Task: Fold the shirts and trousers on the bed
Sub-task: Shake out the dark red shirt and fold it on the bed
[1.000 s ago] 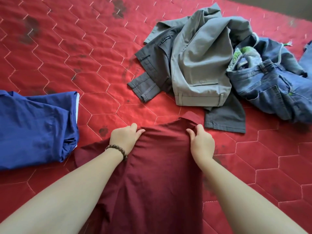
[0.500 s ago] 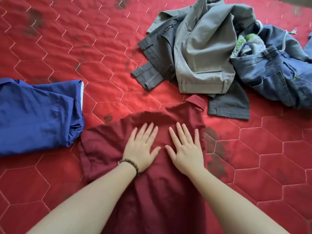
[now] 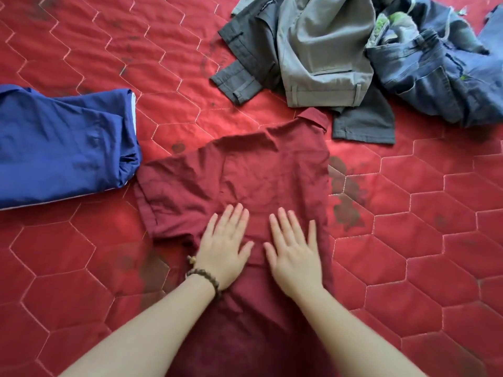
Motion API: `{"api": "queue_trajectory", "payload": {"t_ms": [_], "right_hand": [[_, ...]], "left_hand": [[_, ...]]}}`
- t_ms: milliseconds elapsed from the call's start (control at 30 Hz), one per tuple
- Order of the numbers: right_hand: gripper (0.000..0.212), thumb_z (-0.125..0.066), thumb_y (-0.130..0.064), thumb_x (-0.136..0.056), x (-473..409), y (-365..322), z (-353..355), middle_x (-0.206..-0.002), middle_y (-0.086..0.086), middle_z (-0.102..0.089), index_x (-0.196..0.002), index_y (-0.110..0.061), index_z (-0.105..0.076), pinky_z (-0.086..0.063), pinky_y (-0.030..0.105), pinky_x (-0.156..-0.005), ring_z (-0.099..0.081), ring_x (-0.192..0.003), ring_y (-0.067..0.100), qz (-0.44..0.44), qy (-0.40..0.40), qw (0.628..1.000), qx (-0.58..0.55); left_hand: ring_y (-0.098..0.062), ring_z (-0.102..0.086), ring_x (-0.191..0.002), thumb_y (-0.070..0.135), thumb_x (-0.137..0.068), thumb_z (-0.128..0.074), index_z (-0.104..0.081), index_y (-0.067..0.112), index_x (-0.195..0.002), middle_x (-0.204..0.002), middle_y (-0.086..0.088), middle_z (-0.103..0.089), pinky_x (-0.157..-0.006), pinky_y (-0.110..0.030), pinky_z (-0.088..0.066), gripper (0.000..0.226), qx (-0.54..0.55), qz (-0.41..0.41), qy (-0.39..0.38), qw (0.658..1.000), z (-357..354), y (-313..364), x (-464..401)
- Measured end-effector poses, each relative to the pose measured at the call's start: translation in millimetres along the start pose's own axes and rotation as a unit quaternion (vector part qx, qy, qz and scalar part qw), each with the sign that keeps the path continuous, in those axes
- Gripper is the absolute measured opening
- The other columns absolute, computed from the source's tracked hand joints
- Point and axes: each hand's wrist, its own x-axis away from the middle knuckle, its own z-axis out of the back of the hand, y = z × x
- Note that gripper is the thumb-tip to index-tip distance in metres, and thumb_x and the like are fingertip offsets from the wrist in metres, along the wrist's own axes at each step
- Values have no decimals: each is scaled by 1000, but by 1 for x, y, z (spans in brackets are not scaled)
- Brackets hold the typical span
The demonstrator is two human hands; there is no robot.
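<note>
A maroon shirt [image 3: 253, 172] lies spread on the red quilted bed [image 3: 422, 254], collar pointing away from me, one short sleeve sticking out to the left. My left hand [image 3: 224, 247], with a bead bracelet on the wrist, presses flat on the shirt's middle with straight fingers. My right hand [image 3: 295, 253] lies flat beside it, fingers also straight. A folded blue shirt [image 3: 62, 148] rests at the left. Light grey trousers [image 3: 324, 50] lie on dark grey trousers [image 3: 364, 126] at the top, with blue jeans [image 3: 441, 74] to their right.
Dark stains mark the bedcover just right of the maroon shirt [image 3: 348, 191] and near my left forearm. Bare quilt stretches across the upper left and the lower right.
My hands let go of the shirt's shoulders, flattened onto the cloth and slid down toward me along the shirt. More of the collar and upper back shows.
</note>
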Motion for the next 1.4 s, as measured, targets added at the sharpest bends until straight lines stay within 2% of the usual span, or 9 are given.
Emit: {"api": "queue_trajectory", "payload": {"t_ms": [200,300,433,500,633,767,933,1233,1400], "right_hand": [[63,-22,-45,-97,29,31,13,-159,2,-18,-150,-10,-27,-3,54,-117,-10,-147,17,-129,32,991,-1],[59,-34,-35,-94,61,-11,16,-157,7,-25,-147,-8,-33,-8,55,-117,-18,-147,21,-41,69,996,-29],[59,-39,-35,-92,108,-46,-4,-157,2,-24,-147,-12,-37,-13,55,-115,-19,-146,18,63,38,997,-35],[59,-36,-41,-94,115,-27,-12,-156,3,-28,-147,-13,-37,-11,54,-116,-20,-146,18,25,32,999,-21],[60,-27,-40,-96,129,20,-2,-156,7,-29,-145,-7,-38,-6,55,-116,-19,-146,21,-61,53,997,17],[59,-32,-36,-95,175,-3,15,-156,9,-27,-146,-7,-36,-2,54,-118,-16,-147,21,-34,93,995,-18],[59,-37,-42,-96,247,-66,-10,-158,1,-21,-148,-14,-34,-12,54,-116,-14,-147,17,63,0,997,-50],[64,-32,-47,-96,286,-23,-18,-159,3,-18,-151,-13,-26,-6,53,-118,-12,-148,17,-28,-5,999,-46],[66,-25,-51,-98,300,-35,-25,-161,-1,-11,-153,-17,-17,-9,52,-118,-6,-148,14,3,-51,998,-35]], "left_hand": [[-28,-29,-142,39,-93,-30,-37,2,-143,-152,-14,-34,-115,-47,-15,63,-30,69,44,996,20,-29,16],[-32,-27,-142,28,-91,-35,-39,-3,-142,-151,-19,-33,-114,-50,-20,59,-22,11,81,996,19,3,57],[-24,-29,-142,38,-92,-35,-40,3,-143,-152,-12,-35,-112,-44,-23,62,4,-68,-2,998,-5,32,121],[-22,-28,-143,48,-92,-32,-36,7,-145,-153,-9,-33,-113,-43,-19,67,-33,-39,-6,999,-14,11,134],[-25,-24,-144,52,-91,-21,-31,4,-147,-155,-12,-28,-116,-45,-12,74,-59,128,4,990,-7,-28,160],[-26,-19,-146,45,-92,-27,-29,3,-148,-156,-13,-25,-116,-47,-10,69,-23,94,37,995,1,12,200],[-21,-23,-145,47,-94,-30,-32,12,-148,-155,-7,-29,-115,-44,-17,65,-1,-9,-27,1000,-21,60,244],[-22,-6,-148,53,-95,-21,-9,14,-152,-160,-7,-7,-118,-45,-7,70,-18,106,-25,994,-20,16,279],[-22,-12,-147,55,-95,-19,-16,12,-152,-159,-9,-14,-117,-46,-11,72,-39,87,-65,993,-23,18,289]]}}
